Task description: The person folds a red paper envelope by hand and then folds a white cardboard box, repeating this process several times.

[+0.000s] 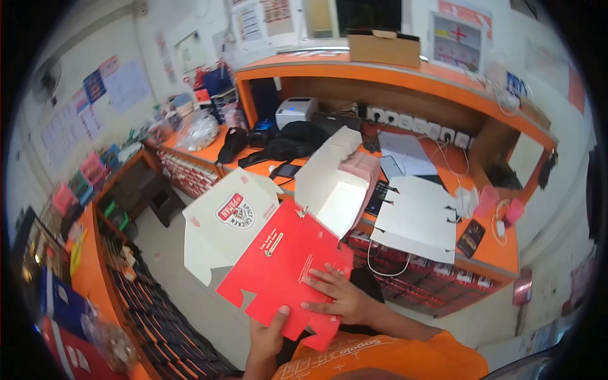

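An unfolded cardboard food box (288,256) lies before me, with a red panel and a white panel that bears a round chicken logo. My left hand (268,334) grips its near red edge, thumb on top and the other fingers hidden underneath. Spread fingers of my right hand (337,296) rest flat on the red panel, near its right side. Just beyond, an opened white carton (326,190) stands on the orange counter beside a stack of pinkish folded pieces (362,170). To the right, another flat white box blank (415,218) overhangs the counter's front edge.
On the orange counter (500,244) are a phone (470,238), pink cups (486,201), cables, a white printer (296,111) and a black bag (297,140). A cardboard box (384,49) sits on the upper shelf. A dark stool (166,201) stands on the floor at left.
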The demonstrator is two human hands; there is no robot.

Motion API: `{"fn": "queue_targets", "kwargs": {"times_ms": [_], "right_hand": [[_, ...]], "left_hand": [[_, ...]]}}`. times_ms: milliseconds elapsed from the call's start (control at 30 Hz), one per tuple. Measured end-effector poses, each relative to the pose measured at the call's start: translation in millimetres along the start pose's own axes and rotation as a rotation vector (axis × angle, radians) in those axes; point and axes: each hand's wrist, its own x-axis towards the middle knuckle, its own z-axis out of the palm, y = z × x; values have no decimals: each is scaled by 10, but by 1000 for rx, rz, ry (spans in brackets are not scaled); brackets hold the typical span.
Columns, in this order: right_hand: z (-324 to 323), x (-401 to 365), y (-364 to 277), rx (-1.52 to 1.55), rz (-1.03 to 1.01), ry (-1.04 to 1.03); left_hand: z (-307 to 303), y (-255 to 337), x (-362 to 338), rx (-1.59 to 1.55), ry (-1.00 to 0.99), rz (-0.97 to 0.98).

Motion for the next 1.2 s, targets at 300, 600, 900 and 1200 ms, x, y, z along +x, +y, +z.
{"fn": "queue_targets", "kwargs": {"times_ms": [300, 600, 900, 1200], "right_hand": [[773, 194, -623, 1240, 571, 167], [927, 383, -699, 227, -64, -112], [1099, 400, -838, 122, 248, -85], [1091, 372, -693, 504, 247, -24]], "left_hand": [[-368, -371, -469, -29, 217, 87], [-926, -271, -530, -410, 87, -56], [-902, -401, -642, -264, 42, -153], [-1235, -200, -395, 267, 535, 411]]}}
